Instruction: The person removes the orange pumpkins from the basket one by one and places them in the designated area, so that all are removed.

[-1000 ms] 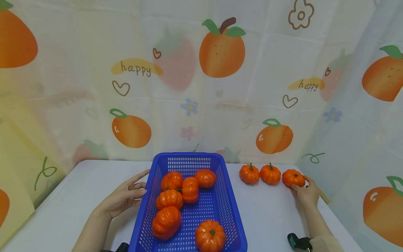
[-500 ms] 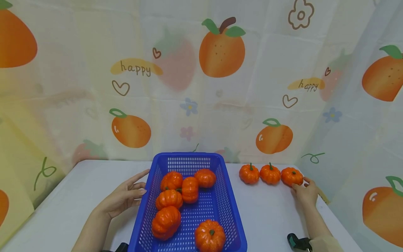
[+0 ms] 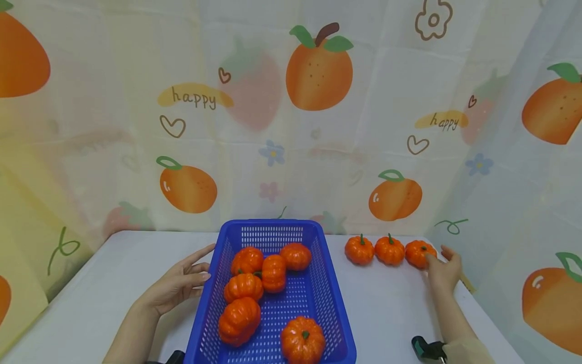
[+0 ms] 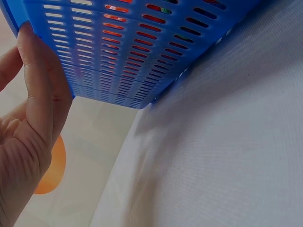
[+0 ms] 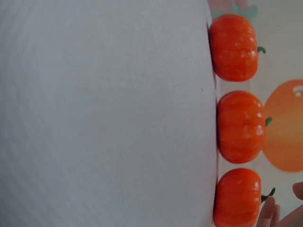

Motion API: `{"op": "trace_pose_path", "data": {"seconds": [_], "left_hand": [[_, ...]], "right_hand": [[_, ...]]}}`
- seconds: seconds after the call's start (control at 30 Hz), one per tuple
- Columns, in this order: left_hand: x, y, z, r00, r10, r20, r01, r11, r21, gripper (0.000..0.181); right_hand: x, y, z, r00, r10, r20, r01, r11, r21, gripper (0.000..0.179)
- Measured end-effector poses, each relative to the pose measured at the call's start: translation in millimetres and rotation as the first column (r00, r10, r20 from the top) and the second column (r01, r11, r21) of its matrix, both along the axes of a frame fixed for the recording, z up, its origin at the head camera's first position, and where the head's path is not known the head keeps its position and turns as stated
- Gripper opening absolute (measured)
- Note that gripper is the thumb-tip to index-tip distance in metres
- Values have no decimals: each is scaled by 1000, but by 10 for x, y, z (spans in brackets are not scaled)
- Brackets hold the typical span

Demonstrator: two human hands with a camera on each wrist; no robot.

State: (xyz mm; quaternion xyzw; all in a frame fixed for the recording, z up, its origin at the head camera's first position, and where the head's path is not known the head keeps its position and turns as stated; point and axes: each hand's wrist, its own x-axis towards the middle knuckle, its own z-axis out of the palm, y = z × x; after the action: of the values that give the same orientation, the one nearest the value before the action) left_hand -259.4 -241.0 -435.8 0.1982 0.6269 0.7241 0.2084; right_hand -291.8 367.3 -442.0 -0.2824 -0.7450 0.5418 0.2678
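A blue perforated plastic basket (image 3: 277,223) stands mid-table with several small orange pumpkins (image 3: 239,321) in it. My left hand (image 3: 175,285) rests its extended fingers against the basket's left side; in the left wrist view its fingertip (image 4: 26,28) is at the rim. Three more orange pumpkins with green stems stand in a row at the table's back right: a left one (image 3: 359,250), a middle one (image 3: 389,251) and a right one (image 3: 417,254). Beside the right one is my right hand (image 3: 445,268), fingers parted and raised off it, thumb overlapping its edge.
The white tabletop (image 3: 382,308) extends on both sides of the basket. Behind it hangs a curtain (image 3: 318,167) printed with fruit and hearts. A black and green wrist device (image 3: 427,349) sits at my right sleeve.
The right hand slid the right pumpkin slightly left towards the middle one, then let go and lifted its fingers away. The left hand and basket stayed in place.
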Motion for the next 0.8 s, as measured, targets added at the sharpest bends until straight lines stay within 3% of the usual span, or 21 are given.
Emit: {"op": "trace_pose_path", "data": {"seconds": [0.13, 0.33, 0.57, 0.8], "left_hand": [[4, -4, 1, 1000, -10, -6, 10, 1000, 9, 69], [12, 8, 22, 1000, -5, 4, 5, 1000, -3, 69], [25, 24, 41, 1000, 15, 15, -15, 1000, -26, 71], [27, 24, 37, 1000, 20, 8, -20, 999, -32, 72]], "right_hand": [[-10, -169, 100, 998, 21, -57, -23, 999, -47, 50], [8, -441, 226, 982, 133, -132, -141, 989, -48, 40], [38, -762, 344, 918, 300, -261, -337, 935, -110, 34], [129, -1039, 465, 869, 458, -190, -480, 873, -90, 37]]}}
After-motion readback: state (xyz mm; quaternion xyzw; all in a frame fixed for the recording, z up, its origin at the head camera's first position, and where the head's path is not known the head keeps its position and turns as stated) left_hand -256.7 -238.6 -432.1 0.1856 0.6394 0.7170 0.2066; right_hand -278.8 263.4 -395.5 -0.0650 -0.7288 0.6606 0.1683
